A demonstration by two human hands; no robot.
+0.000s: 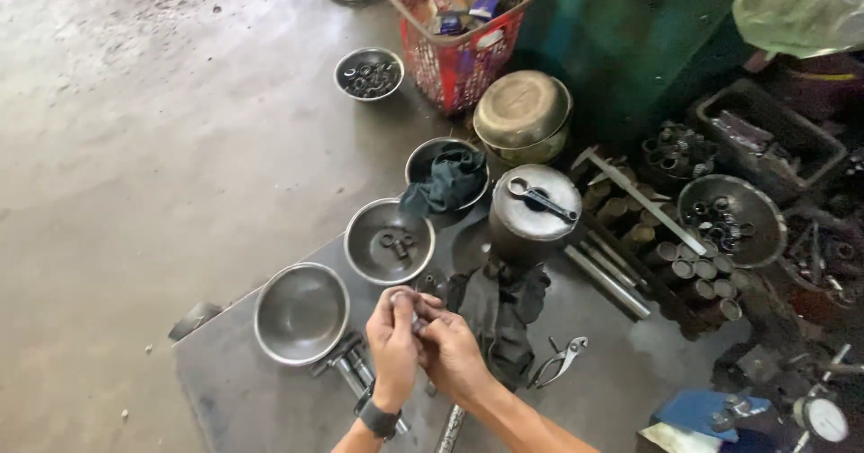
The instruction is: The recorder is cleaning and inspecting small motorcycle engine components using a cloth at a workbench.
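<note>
My left hand (393, 343) and my right hand (450, 352) meet over a grey metal plate (261, 408) on the floor. Together they pinch a small metal ring-like part (407, 300); its exact shape is hidden by my fingers. A black watch sits on my left wrist. Just left of my hands stands an empty steel bowl (301, 313). Behind them, a second steel bowl (389, 241) holds a few small metal parts. A dark rag (500, 309) lies right of my hands under a metal cylinder (531, 212) with a wrench on top.
Pliers (560, 361) lie on the plate at the right. A bowl with a dark cloth (447, 176), an upturned metal bowl (523, 111), a red basket (459, 30) and a bowl of rings (369, 73) stand farther back. Trays of sockets and parts (702, 237) crowd the right.
</note>
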